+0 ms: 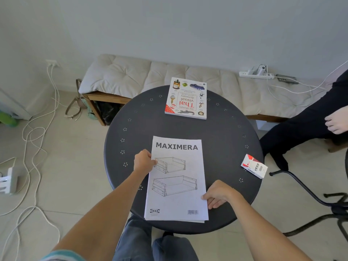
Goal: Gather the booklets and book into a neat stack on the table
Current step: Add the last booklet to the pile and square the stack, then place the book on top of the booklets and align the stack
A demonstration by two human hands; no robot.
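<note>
Booklets: white paper MAXIMERA booklets (177,185) lying on round dark metal table (222,140).
Hands: we are pinching them, left hand (144,161) and right hand (218,194) half-closed on opposite edges.
Book: white Thai dictionary book (186,98) lying well apart.

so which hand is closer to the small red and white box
Right. The right hand rests at the booklets' right edge, nearer the box; the left hand is across them at their left edge.

I count one white paper MAXIMERA booklet stack (177,181), its layers too tight to number; one white illustrated Thai visual dictionary book (186,97); one small red-and-white VESS carton (254,166); all on one round dark metal tabletop (222,140).
</note>
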